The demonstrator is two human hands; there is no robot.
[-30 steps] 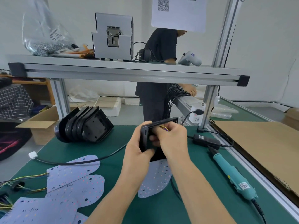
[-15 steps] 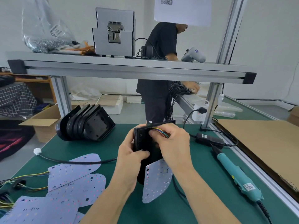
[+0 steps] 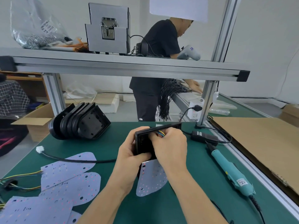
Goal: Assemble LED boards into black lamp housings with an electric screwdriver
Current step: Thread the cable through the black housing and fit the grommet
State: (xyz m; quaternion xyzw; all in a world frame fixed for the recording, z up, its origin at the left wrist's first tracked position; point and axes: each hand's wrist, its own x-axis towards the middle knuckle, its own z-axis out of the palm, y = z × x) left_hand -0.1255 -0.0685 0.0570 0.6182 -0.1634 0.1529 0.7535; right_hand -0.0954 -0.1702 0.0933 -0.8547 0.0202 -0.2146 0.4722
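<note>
Behind right hand (image 3: 169, 147), housing (image 3: 144, 143) half-hidden

Black lamp housing (image 3: 145, 143) upright above green mat, LED board (image 3: 150, 178) below.

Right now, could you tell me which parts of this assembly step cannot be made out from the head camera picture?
- Head view: the inside of the black housing is covered by the left hand and the right hand.
- Where the coloured wires end is hidden under the right hand's fingers.
- The upper part of the LED board is hidden behind the housing and hands.
- The electric screwdriver label is too small to read.
</note>
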